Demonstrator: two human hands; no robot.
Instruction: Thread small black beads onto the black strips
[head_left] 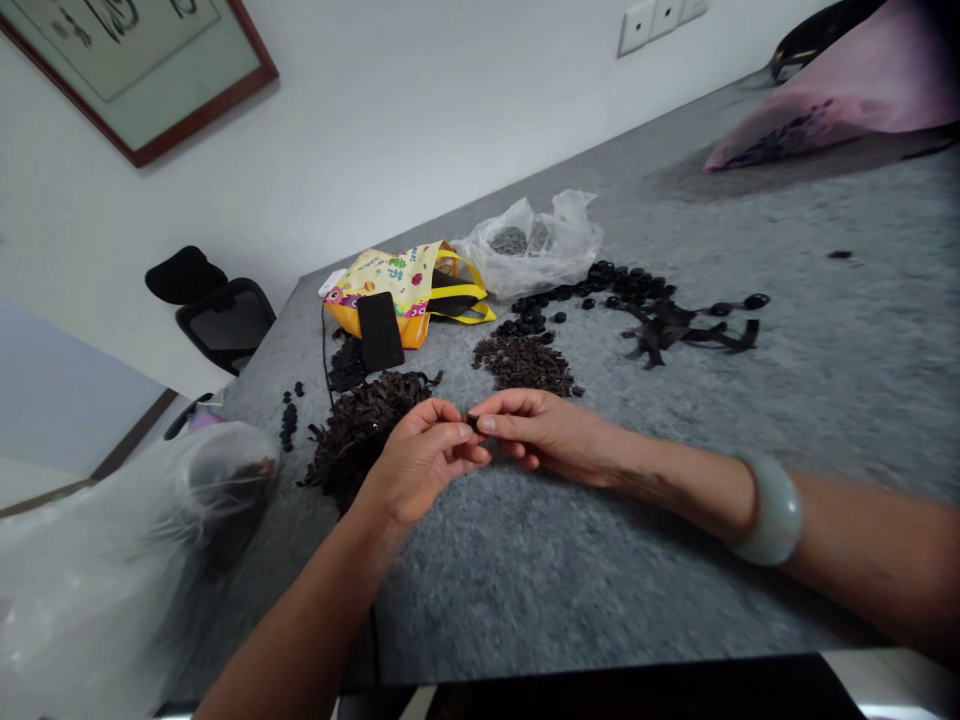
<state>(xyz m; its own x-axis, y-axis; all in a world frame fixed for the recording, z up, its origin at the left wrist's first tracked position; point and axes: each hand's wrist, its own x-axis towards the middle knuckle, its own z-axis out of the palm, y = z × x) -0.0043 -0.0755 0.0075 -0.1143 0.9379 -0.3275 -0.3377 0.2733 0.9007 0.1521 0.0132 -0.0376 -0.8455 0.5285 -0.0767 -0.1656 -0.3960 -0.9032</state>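
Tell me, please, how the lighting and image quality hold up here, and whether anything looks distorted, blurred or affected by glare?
In the head view, the wide lens tilts the wall and grey table top steeply; light is soft, with faint shadows; the clear plastic bag shows pale glare; the left hand and right hand look fairly sharp.

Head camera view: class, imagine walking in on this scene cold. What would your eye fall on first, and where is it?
First, the left hand and right hand meet mid-picture, pinching a small black piece above the grey felt tabletop. The pale green bangle on the right forearm, at the picture's right, stands out next. Beyond the hands lie a dark heap of strips and a yellow printed bag.
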